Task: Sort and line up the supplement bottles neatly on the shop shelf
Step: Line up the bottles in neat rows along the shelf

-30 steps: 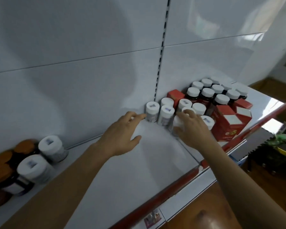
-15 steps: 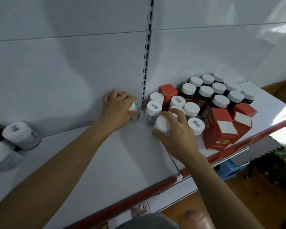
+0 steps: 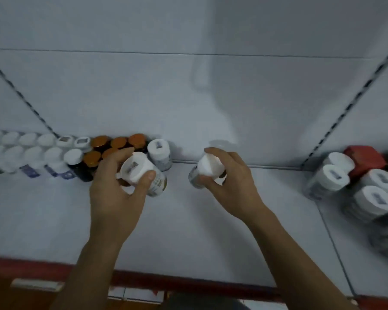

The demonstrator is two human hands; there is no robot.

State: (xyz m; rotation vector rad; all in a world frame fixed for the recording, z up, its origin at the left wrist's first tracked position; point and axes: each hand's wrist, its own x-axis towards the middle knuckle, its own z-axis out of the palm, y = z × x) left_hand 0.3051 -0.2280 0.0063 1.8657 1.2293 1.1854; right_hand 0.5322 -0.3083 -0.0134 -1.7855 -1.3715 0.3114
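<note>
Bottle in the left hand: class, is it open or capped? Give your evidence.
Capped: the bottle gripped by the left hand wears its white lid, sticker on top; no opening shows.

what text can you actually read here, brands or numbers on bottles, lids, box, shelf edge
Nothing can be read; every print is blurred or too small.
Left bottle, in the left hand: lid sticker and label blurred.
Right bottle, in the right hand: label blurred, partly covered.
Blue-labelled bottles: too small.
Right group of bottles: lid stickers blurred.
Red box: no legible print.
Shelf-edge tag: blurred.
</note>
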